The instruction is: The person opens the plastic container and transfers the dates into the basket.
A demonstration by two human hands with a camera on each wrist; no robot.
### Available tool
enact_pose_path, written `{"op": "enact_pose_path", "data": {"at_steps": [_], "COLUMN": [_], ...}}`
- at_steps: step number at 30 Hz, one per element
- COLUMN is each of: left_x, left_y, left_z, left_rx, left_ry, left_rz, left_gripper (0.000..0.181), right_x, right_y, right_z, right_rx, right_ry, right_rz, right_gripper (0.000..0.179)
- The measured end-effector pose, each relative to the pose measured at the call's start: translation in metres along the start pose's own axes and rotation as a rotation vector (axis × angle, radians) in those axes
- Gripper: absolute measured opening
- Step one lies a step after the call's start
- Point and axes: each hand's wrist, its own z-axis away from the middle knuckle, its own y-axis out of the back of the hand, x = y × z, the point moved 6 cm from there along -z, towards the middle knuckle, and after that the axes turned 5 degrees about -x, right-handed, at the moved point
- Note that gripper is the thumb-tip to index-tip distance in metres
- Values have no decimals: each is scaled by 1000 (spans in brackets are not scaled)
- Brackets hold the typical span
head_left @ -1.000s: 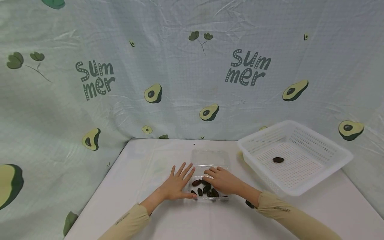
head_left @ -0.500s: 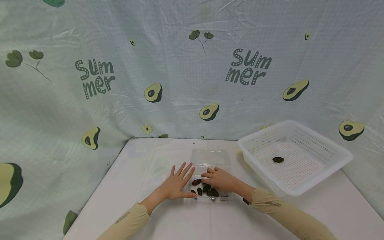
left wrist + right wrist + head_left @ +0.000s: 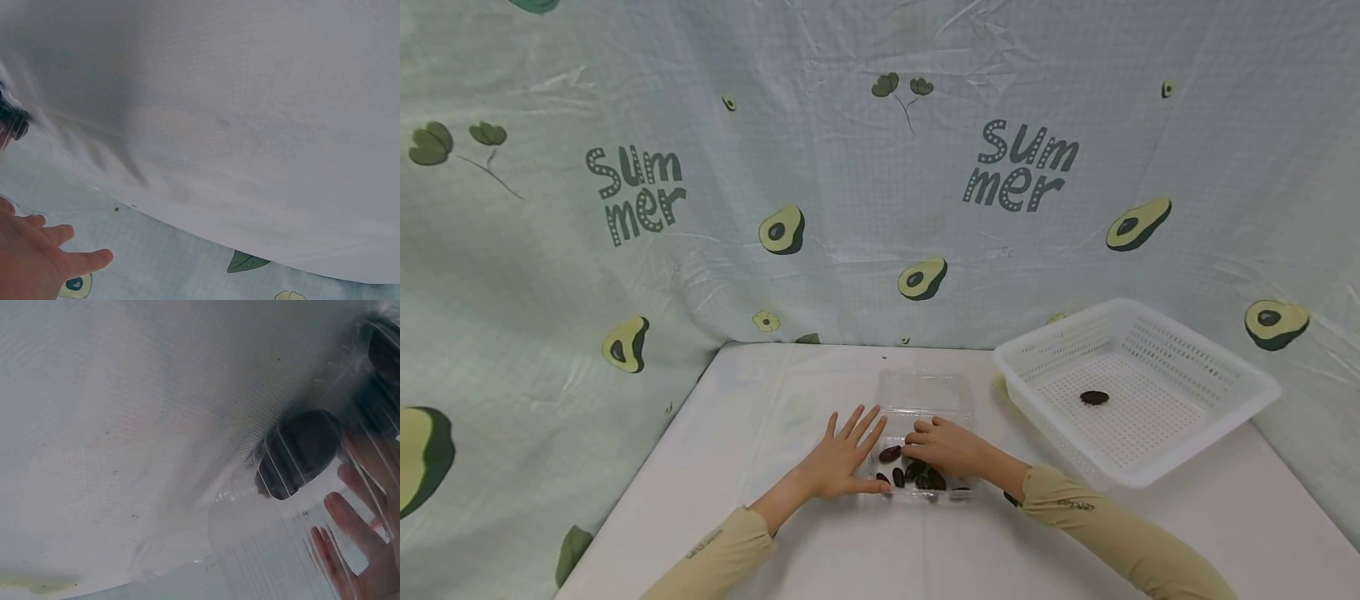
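A clear plastic clamshell box (image 3: 925, 394) stands with its lid folded back. Several dark, oval, wrinkled fruits that look like dates (image 3: 890, 454) lie inside. My left hand (image 3: 841, 462) is spread at the box's left side, its thumb at the front left corner; in the left wrist view its fingers (image 3: 59, 234) are straight and hold nothing. Over the right half of the box, my right hand (image 3: 951, 448) reaches down among the dates. Through the plastic wall, the right wrist view shows its fingers (image 3: 353, 522) beside a dark date (image 3: 300, 453). Whether they pinch one is hidden.
At the right stands a white perforated basket (image 3: 1052, 425) with a single date (image 3: 1094, 397) on its floor. Another dark date (image 3: 1011, 499) lies on the white table (image 3: 850, 550), partly under the right sleeve. A printed cloth (image 3: 850, 167) hangs behind the table's far edge.
My right hand has shifted slightly left inside the box, its sleeve covering more of the date on the table. The left hand stays in place.
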Motion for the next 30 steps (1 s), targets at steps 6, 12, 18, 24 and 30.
{"op": "enact_pose_path", "data": {"at_steps": [6,12,18,24,30], "left_x": [0,1,1,1,1], "left_y": [-2,-1,0,0,0], "left_z": [0,0,0,0,0], "left_rx": [-2,-2,8,4,-7], "left_ry": [7,6,5,10,16], "left_rz": [14,17,6,3,18], "left_gripper": [95,94,94,96,94], "right_x": [1,2,2,2,2], "right_y": [-2,-5,-5,-2,4], "right_z": [1,4,5,5,6], "right_rx": [-17,-33,-40,-58,-69], "right_ry": [-15,-23,-24,-27,-23], "right_rz": [-1,-35,-66,-56,-38], "right_gripper": [14,12,12,13,11]}}
